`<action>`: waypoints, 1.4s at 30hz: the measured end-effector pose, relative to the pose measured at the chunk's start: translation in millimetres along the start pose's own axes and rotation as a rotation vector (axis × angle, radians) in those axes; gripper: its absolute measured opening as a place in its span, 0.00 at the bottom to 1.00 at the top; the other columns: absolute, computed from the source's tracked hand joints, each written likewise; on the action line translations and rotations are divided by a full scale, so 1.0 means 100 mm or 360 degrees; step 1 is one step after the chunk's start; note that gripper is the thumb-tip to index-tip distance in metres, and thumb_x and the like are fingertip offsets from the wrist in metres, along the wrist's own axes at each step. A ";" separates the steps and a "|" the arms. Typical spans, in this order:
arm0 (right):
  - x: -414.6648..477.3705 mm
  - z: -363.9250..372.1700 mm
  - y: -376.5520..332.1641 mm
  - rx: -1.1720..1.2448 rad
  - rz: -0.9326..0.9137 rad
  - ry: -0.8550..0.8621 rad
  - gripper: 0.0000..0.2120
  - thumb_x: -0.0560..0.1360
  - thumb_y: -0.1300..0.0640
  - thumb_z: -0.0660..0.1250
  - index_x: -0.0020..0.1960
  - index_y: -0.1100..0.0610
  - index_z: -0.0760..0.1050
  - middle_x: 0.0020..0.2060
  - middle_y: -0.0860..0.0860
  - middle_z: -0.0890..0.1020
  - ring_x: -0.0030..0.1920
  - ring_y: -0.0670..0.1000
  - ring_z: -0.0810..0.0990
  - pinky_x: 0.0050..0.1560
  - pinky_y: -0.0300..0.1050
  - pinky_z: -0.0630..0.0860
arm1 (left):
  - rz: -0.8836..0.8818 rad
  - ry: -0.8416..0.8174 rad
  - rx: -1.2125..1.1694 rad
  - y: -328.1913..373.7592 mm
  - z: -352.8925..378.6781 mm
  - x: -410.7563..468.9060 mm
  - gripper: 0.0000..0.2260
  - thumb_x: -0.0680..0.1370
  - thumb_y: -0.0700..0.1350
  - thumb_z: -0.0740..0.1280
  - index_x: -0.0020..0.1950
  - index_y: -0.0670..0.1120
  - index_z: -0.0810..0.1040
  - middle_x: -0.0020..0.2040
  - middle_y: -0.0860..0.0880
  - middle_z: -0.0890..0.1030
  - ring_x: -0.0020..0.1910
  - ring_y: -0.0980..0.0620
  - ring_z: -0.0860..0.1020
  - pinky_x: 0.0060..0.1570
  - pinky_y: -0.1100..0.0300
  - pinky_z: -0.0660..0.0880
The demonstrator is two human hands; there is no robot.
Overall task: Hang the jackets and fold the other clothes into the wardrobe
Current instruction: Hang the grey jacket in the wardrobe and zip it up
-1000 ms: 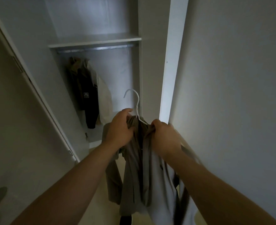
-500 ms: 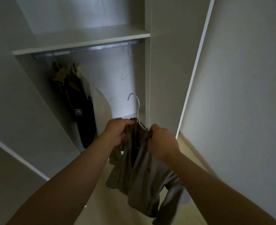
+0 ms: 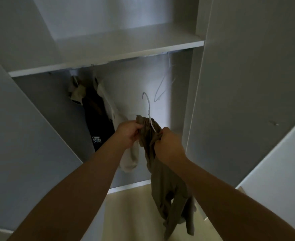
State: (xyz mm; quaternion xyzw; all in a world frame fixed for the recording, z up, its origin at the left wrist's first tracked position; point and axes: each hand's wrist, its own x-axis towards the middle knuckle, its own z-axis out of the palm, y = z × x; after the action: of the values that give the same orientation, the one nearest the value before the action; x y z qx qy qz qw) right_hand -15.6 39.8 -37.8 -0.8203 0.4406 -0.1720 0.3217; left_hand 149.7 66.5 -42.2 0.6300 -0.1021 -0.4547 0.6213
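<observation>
Person stands before an open white wardrobe (image 3: 129, 80), both arms stretched forward; left hand (image 3: 128, 134) pinches the collar edge of a limp olive-brown cloth jacket (image 3: 162, 180), grip clamped on the fabric; right hand (image 3: 169, 145) bunches the opposite shoulder, grip likewise closed round the cloth; jacket sits on a thin white wire hanger (image 3: 149, 110), its hook standing free between the two hands, body and sleeves dangling above the pale floor (image 3: 131, 214); garment is held in front of the hanging bay, below the white shelf board (image 3: 108, 54), not yet on the rail; rail itself mostly hidden under the shelf's front edge; hung at the left end are a black jacket with a small square patch (image 3: 98, 122), a cream garment (image 3: 129, 160) beside it and a beige piece (image 3: 76, 92) behind; an empty white hanger (image 3: 162, 84) hangs toward the right; step in hand, by my reading, is hanging this jacket; next move calls for raising the hook under the shelf and over the rail, in the gap between cream garment and empty hanger; one hand likely must shift to the hanger's neck to steer; loosely draped cloth could slip off while lifted.
</observation>
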 end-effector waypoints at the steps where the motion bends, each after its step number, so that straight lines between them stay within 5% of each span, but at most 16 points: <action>1: 0.19 0.03 -0.05 0.0016 -0.0021 0.0011 0.09 0.82 0.57 0.59 0.58 0.60 0.72 0.47 0.54 0.79 0.43 0.50 0.77 0.50 0.46 0.79 | 0.0022 -0.0018 0.0016 0.10 -0.02 0.13 0.09 0.78 0.30 0.65 0.50 0.42 0.82 0.44 0.46 0.84 0.42 0.51 0.82 0.31 0.65 0.78; 6: 1.05 0.30 -0.27 0.0172 -0.0129 0.0123 0.11 0.82 0.59 0.60 0.62 0.61 0.74 0.39 0.43 0.73 0.35 0.41 0.70 0.50 0.42 0.74 | 0.0062 -0.0077 0.0172 0.53 -0.17 0.92 0.11 0.74 0.30 0.65 0.50 0.41 0.83 0.47 0.45 0.86 0.47 0.48 0.83 0.43 0.58 0.79; 9: 1.58 0.52 -0.41 0.0163 -0.0070 0.0147 0.14 0.81 0.62 0.60 0.66 0.60 0.73 0.48 0.51 0.80 0.40 0.44 0.73 0.51 0.39 0.72 | 0.0054 -0.0084 0.0194 0.73 -0.30 1.44 0.10 0.72 0.31 0.65 0.49 0.40 0.82 0.42 0.45 0.84 0.40 0.49 0.83 0.40 0.58 0.79; 13: 2.19 0.76 -0.62 0.0129 0.0023 0.0175 0.12 0.81 0.62 0.61 0.63 0.61 0.74 0.43 0.49 0.76 0.36 0.43 0.71 0.52 0.41 0.75 | 0.0078 -0.0218 0.0285 0.97 -0.48 2.00 0.07 0.72 0.35 0.68 0.49 0.42 0.81 0.39 0.47 0.85 0.42 0.49 0.83 0.40 0.58 0.79; 18: 2.79 0.90 -0.88 0.0196 -0.0027 0.0320 0.12 0.79 0.63 0.62 0.62 0.63 0.75 0.51 0.56 0.80 0.44 0.47 0.72 0.48 0.39 0.69 | 0.0084 -0.0319 0.0313 1.34 -0.56 2.54 0.09 0.78 0.48 0.70 0.54 0.45 0.83 0.47 0.47 0.87 0.45 0.49 0.85 0.41 0.59 0.81; 22: 3.23 0.95 -0.99 0.0230 -0.0022 0.0355 0.13 0.80 0.63 0.62 0.63 0.65 0.72 0.55 0.58 0.80 0.53 0.54 0.79 0.47 0.38 0.69 | 0.0141 -0.0326 0.0299 1.57 -0.52 2.86 0.10 0.81 0.49 0.65 0.56 0.45 0.82 0.49 0.46 0.86 0.48 0.48 0.85 0.42 0.57 0.81; 29: 3.88 0.88 -1.14 0.0154 -0.0014 0.0338 0.15 0.81 0.61 0.61 0.65 0.65 0.69 0.60 0.59 0.78 0.59 0.56 0.78 0.53 0.41 0.70 | 0.0380 -0.0118 0.0346 1.77 -0.45 3.23 0.10 0.83 0.48 0.65 0.59 0.45 0.79 0.58 0.41 0.82 0.56 0.43 0.82 0.59 0.49 0.79; 34: 4.18 0.85 -1.08 0.0036 -0.0064 0.0340 0.14 0.80 0.62 0.60 0.64 0.65 0.70 0.59 0.59 0.78 0.59 0.57 0.78 0.58 0.43 0.73 | 0.0623 0.0145 0.0654 1.78 -0.42 3.37 0.14 0.83 0.45 0.63 0.61 0.37 0.79 0.56 0.39 0.82 0.39 0.54 0.79 0.31 0.71 0.74; 38: 4.35 0.84 -1.05 -0.0060 -0.0052 0.0291 0.13 0.79 0.62 0.59 0.60 0.63 0.75 0.57 0.59 0.79 0.57 0.58 0.79 0.55 0.46 0.75 | 0.0588 0.0183 0.0615 1.78 -0.41 3.43 0.14 0.83 0.40 0.63 0.65 0.33 0.76 0.62 0.35 0.79 0.57 0.40 0.80 0.51 0.58 0.77; 42: 4.43 0.82 -1.02 -0.0085 -0.0070 0.0326 0.11 0.79 0.61 0.60 0.59 0.61 0.76 0.57 0.57 0.79 0.59 0.58 0.78 0.53 0.44 0.71 | 0.0568 0.0217 0.0637 1.85 -0.41 3.47 0.15 0.82 0.40 0.65 0.67 0.34 0.75 0.64 0.36 0.78 0.60 0.39 0.79 0.61 0.48 0.77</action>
State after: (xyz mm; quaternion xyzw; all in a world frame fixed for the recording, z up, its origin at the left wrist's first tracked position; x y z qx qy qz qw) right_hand 338.3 -257.7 -29.0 -0.8161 0.4576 -0.2502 0.2490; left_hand 455.9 -184.1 -42.8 0.7413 -0.2572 -0.2653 0.5603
